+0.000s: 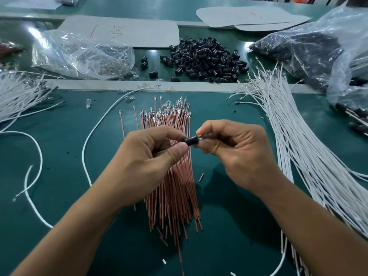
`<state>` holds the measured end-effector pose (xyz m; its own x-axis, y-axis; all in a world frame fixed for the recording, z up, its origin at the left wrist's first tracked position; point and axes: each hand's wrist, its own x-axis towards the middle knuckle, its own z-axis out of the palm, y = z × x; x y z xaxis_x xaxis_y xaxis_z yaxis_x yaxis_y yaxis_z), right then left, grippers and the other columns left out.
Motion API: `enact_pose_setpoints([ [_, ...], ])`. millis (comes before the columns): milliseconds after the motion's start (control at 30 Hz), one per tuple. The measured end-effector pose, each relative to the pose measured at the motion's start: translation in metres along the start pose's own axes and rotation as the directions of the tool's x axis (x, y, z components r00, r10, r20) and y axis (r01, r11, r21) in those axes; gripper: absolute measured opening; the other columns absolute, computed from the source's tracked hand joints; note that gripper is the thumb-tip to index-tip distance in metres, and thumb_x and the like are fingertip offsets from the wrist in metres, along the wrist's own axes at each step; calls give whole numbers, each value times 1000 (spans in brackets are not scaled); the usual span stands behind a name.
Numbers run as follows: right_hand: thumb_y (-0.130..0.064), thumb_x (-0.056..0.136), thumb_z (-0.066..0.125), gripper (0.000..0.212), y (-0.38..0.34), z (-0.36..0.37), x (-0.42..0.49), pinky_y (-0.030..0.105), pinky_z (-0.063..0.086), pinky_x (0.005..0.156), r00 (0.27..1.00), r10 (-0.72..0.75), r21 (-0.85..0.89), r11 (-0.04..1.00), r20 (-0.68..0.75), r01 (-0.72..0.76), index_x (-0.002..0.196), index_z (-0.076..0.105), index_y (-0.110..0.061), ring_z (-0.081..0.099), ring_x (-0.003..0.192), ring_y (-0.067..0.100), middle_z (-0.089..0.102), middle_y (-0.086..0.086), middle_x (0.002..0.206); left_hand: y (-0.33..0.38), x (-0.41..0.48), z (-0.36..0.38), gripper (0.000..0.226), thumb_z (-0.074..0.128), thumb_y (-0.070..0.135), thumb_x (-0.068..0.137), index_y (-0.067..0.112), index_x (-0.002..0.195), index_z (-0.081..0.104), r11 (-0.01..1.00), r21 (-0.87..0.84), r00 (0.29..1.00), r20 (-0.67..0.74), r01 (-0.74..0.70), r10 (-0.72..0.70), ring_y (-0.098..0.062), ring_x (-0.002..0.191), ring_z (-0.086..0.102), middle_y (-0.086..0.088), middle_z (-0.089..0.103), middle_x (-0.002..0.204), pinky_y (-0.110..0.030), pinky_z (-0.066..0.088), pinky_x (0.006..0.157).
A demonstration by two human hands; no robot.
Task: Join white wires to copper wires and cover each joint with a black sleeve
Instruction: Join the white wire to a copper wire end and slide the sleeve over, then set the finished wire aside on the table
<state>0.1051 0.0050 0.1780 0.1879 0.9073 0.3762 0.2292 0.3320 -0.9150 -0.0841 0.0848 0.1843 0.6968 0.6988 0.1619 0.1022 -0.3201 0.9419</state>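
Green bench mat (59,156) lay under both hands, left hand (147,156) and right hand (235,152) pinching 1 black sleeve (191,140) above copper wires (175,186), spare sleeves (205,58) at 12 o'clock.

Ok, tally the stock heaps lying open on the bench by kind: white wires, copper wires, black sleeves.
White wire bundles: 2
Copper wire bundle: 1
Loose black sleeve pile: 1
Total: 4

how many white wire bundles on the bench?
2. One white wire bundle at the left edge, partly cut off; the other bundle fans down the right side. A few loose white wires lie left of the copper wires. More may sit out of frame.
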Motion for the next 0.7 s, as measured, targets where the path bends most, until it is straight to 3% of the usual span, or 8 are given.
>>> enact_pose_setpoints([
  [200,-3,80,78,20,0,-4,3,17,47,78,998,-13,-44,999,56,15,93,74,-17,62,80,9,67,-8,88,1,0,-2,18,61,42,89,28,91,72,995,94,1000,10,27,-28,-10,52,38,-9,52,62,-27,30,46],
  [367,-7,74,78,24,-1,-2,3,14,49,78,999,24,38,999,38,-25,98,76,-11,65,80,6,70,-7,85,6,-4,-1,14,66,36,90,26,90,76,999,22,999,-35,23,-22,-7,52,38,7,48,60,-24,29,46],
  [567,-4,82,70,33,-3,2,0,19,53,76,999,29,116,993,39,-34,114,71,-13,64,76,8,69,-7,94,11,-4,4,15,69,38,84,47,92,78,994,-100,995,-89,39,-48,-20,62,35,-2,47,66,-51,30,48],
  [700,3,90,64,35,-2,6,-3,21,53,76,999,19,86,996,43,-23,122,67,-10,65,71,12,66,-7,99,9,-6,8,18,70,35,84,50,90,78,997,-71,990,-140,4,-14,-17,59,36,0,49,62,-42,26,47],
])
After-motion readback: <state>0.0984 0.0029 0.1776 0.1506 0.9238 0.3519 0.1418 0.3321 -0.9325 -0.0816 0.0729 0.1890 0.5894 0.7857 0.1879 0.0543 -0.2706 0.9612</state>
